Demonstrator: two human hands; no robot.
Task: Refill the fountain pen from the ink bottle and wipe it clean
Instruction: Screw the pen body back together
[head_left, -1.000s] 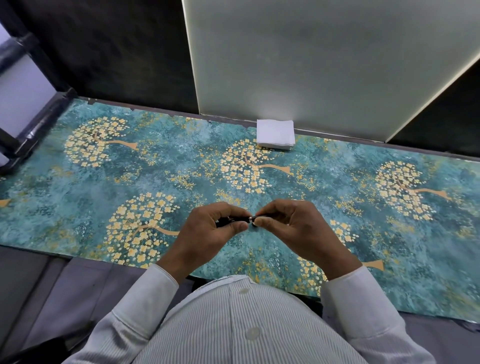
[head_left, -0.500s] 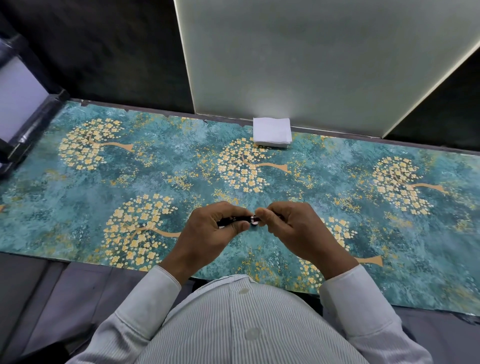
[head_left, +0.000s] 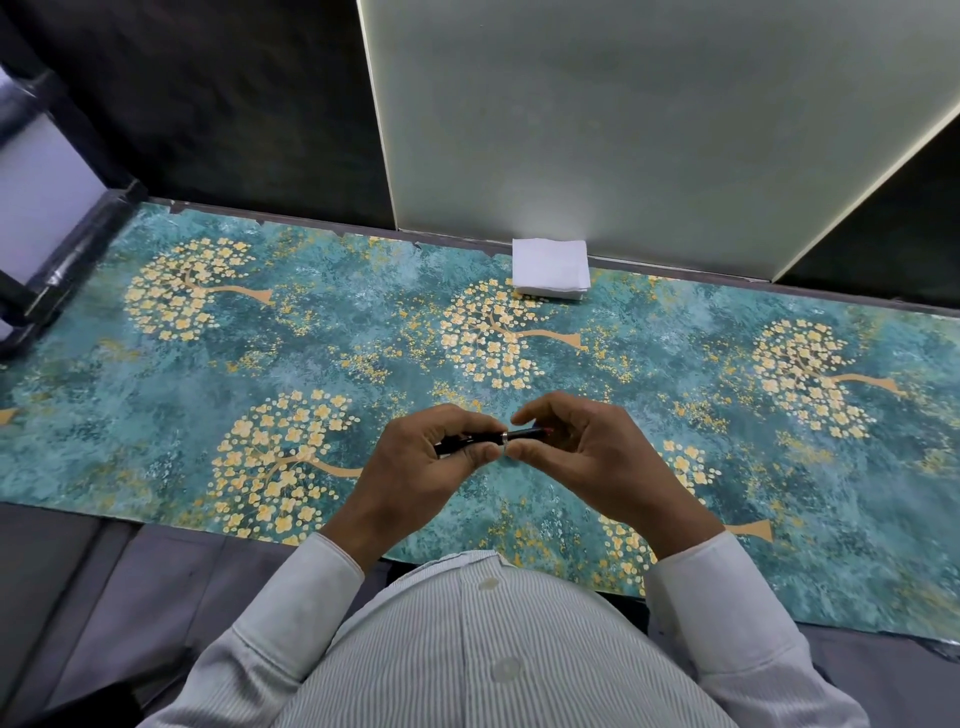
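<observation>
Over the teal mat (head_left: 156, 374) with its gold trees, close to the person's body, the fountain pen (head_left: 491, 439) was held level between both hands. The left hand (head_left: 431, 467) was curled around the dark barrel, with the thumb pressed along its underside. The right hand (head_left: 582, 457) was wrapped more loosely around the other end, and the fingertips (head_left: 524, 415) were lifted a little off the pen. A second before, the two hands had been pushed tight together and hardly any pen could be seen. Now they had been drawn a little apart, and more of the pen was shown between them. A thin silver ring was seen at the middle, with a short dark part and a bit of red past it on the right. From this it was judged that the pen was being twisted or pulled open, which is an early step before any filling. Whether the two parts had fully come apart could not be told. No ink bottle was seen anywhere on the mat. A folded white tissue (head_left: 550, 265) was left lying far back by the pale wall panel (head_left: 623, 130), well apart from the hands, ready for wiping later.
</observation>
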